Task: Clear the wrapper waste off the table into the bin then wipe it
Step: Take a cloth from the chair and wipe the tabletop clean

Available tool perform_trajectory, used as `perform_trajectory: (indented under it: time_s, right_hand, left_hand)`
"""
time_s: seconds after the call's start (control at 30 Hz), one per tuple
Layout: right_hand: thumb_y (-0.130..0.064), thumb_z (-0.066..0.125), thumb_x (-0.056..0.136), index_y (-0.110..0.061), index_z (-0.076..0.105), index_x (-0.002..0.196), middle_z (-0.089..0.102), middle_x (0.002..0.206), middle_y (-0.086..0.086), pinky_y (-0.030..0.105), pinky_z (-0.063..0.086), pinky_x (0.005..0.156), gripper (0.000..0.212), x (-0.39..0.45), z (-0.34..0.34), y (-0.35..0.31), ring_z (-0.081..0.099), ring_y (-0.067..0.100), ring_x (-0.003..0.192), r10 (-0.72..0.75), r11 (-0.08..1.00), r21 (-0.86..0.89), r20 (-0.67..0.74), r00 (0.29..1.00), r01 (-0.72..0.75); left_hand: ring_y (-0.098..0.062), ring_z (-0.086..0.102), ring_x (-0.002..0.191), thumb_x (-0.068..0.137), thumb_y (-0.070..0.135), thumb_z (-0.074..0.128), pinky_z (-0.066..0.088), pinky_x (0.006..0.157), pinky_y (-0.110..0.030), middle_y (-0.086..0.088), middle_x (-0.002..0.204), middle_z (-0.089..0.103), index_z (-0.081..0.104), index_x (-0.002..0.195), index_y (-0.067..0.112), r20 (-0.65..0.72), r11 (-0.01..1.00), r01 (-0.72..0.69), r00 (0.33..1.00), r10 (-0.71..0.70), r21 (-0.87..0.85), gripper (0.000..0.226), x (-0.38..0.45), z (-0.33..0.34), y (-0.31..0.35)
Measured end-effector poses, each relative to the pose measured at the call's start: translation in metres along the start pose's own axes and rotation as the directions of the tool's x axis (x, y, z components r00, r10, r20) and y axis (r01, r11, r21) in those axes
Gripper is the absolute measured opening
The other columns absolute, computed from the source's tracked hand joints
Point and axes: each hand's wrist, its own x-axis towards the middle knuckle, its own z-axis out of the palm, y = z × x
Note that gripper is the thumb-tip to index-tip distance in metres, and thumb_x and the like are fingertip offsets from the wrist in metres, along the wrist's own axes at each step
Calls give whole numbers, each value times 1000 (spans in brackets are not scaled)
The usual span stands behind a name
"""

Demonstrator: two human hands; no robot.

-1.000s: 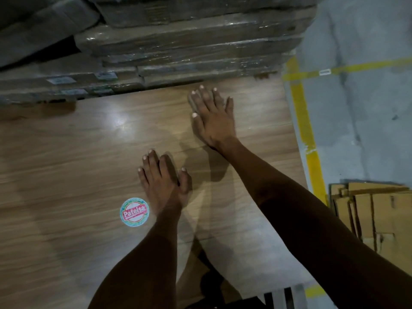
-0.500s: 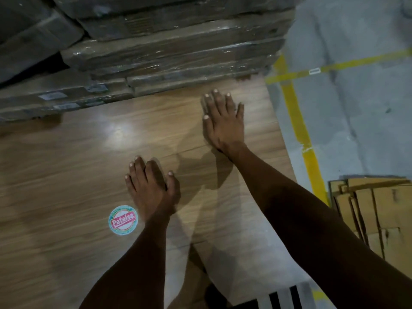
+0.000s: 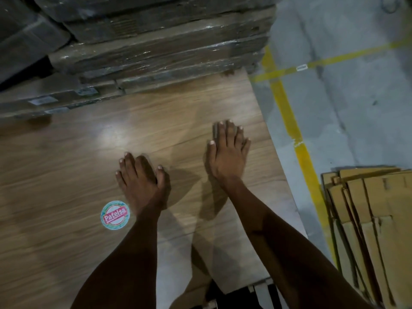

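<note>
both hands lie flat on the table (image 3: 66,179), palms down, fingers straight and together, holding nothing. left hand (image 3: 142,184) is near the middle, just above and right of a round sticker (image 3: 115,215); right hand (image 3: 227,157) sits further out, close to the table's right edge.

no wrapper shows anywhere on the wood, and no bin or cloth is in view, so the clearing part looks done and the wiping seems to be by bare palm. any wrapper left would likely be thin film: light, limp, prone to cling or slide, best pinched at a loose corner or swept along under a flat palm. the tabletop itself is glossy and hard, so a palm should glide easily; the sticker looks stuck flat and would probably not move with a wipe.

the stack (image 3: 156,52) of shrink-wrapped flat packs closes off the far side and sits on the table's back edge, so strokes that way stop short. left of the hands the wood is open and wide. right edge drops to the floor (image 3: 356,108) with its yellow line (image 3: 287,112), and flattened cardboard (image 3: 370,219) lies below, well apart. crumbs pushed right would fall there, not in a bin.
</note>
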Motion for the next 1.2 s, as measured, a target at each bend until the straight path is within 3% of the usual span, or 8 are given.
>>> perform_trajectory:
  time_s: [0.2, 0.37, 0.57, 0.73, 0.8, 0.97, 1.13, 1.2]
  right_hand:
    - [-53, 35, 105, -29, 16, 165, 11, 173, -1, 67, 11, 122, 67, -40, 0, 22, 9, 33, 159, -340, 937, -49, 93, 936, 345]
    - [-50, 30, 106, -27, 13, 165, 11, 173, 1, 61, 9, 125, 65, -63, 0, 26, 10, 35, 158, 66, 998, -19, -6, 998, -67]
    - [-53, 30, 105, -29, 13, 165, 8, 174, -1, 63, 11, 123, 67, -107, 3, 45, 8, 32, 159, -242, 967, -67, 71, 968, 247]
    - [-49, 31, 105, -22, 16, 165, 15, 172, 7, 65, 16, 121, 67, -134, 3, 46, 14, 39, 157, 271, 963, 6, -46, 961, -271]
    - [-52, 27, 105, -23, 12, 165, 11, 173, 8, 68, 11, 122, 69, -147, 5, 45, 9, 39, 158, 243, 970, -1, -7, 970, -243]
    - [-56, 29, 104, -28, 5, 165, -1, 174, 1, 69, 13, 121, 71, -178, 1, 70, 3, 35, 160, -215, 972, -72, 112, 970, 224]
    - [-55, 30, 105, -25, 9, 165, 6, 174, 5, 64, 7, 125, 70, -185, -4, 68, 6, 37, 158, 266, 964, 3, 10, 964, -266]
    - [-60, 26, 104, -25, 5, 165, -1, 174, 5, 64, -6, 123, 74, -195, -2, 67, -3, 38, 159, 179, 984, -22, 66, 982, -178]
  left_hand:
    - [-33, 21, 153, 91, 43, 53, 13, 126, -52, -16, 163, 29, 44, 139, 10, -7, 1000, -18, 1000, 18, 2, 59, -2, 2, -1]
    - [-34, 23, 151, 90, 42, 53, 16, 124, -54, -16, 161, 31, 43, 139, 11, -18, 998, -30, 999, 31, 46, 58, -1, 6, -4]
    - [-33, 27, 150, 96, 43, 50, 20, 122, -52, -13, 158, 35, 50, 136, 12, 43, 946, -313, 950, 311, 83, 51, -4, 7, -7]
    - [-30, 31, 149, 87, 64, 55, 25, 118, -53, -11, 155, 41, 56, 129, 15, 87, 892, -451, 890, 447, 28, 64, -5, 2, -8]
    - [-30, 31, 148, 85, 70, 54, 25, 117, -54, -9, 155, 39, 54, 130, 17, 118, 890, -455, 886, 448, 35, 69, -3, 1, -8]
    - [-33, 26, 150, 92, 68, 51, 20, 120, -58, -12, 159, 34, 50, 135, 17, 156, 886, -461, 880, 449, 50, 67, -4, 6, -7]
    - [-42, 25, 151, 101, 56, 44, 22, 116, -67, -23, 163, 28, 41, 148, 7, 201, 892, -400, 910, 361, 209, 68, -19, 20, 3]
    - [-43, 26, 150, 102, 49, 43, 23, 112, -73, -24, 163, 27, 37, 150, 5, 190, 909, -339, 935, 299, 240, 65, -27, 26, 10]
